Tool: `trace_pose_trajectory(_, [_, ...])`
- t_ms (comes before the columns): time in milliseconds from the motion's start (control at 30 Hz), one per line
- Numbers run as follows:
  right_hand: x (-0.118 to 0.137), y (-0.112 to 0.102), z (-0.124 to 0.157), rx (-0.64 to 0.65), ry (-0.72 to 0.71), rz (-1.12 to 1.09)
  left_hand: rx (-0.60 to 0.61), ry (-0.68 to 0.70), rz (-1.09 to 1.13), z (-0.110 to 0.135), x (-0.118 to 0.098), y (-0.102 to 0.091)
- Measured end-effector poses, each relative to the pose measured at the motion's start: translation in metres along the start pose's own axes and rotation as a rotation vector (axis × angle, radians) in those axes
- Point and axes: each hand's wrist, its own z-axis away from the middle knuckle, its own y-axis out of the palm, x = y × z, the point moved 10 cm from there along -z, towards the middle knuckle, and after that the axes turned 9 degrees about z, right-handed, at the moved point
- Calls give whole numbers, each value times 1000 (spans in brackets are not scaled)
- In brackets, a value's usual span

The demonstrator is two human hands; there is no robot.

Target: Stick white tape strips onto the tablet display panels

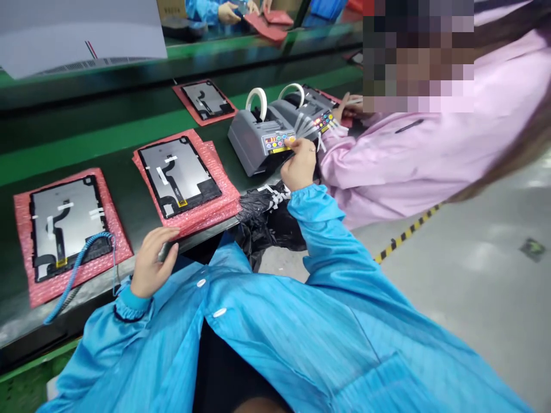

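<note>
My right hand [298, 165] reaches to the front of a grey tape dispenser [257, 136], its fingers pinched at a strip of white tape by the coloured buttons. My left hand [151, 261] rests on the bench's front edge, fingers loosely curled, beside a stack of pink bubble-wrap sheets [215, 198] bearing a dark panel [178, 175] with white tape pieces. A second panel [64, 226] lies on pink wrap at the left, with a blue coiled cord [80, 264] across it.
A person in a pink coat [413, 155] sits close on my right by a second tape dispenser [301, 109]. A third panel [206, 100] lies farther back. A black bag [267, 218] hangs under the bench. Another worker's hands [230, 11] are across the line.
</note>
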Motion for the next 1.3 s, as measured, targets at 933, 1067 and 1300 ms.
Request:
trace_pose_trajectory(933, [0, -3, -12, 7, -56, -12, -363, 61, -120, -15, 11, -39])
trace_pose_trajectory(1067, [-1, -2, -20, 12, -85, -47, -357, 0, -154, -12, 15, -40])
trace_pose_trajectory(1300, [-3, -3, -16, 5, -23, -23, -340, 22, -137, -14, 9, -34])
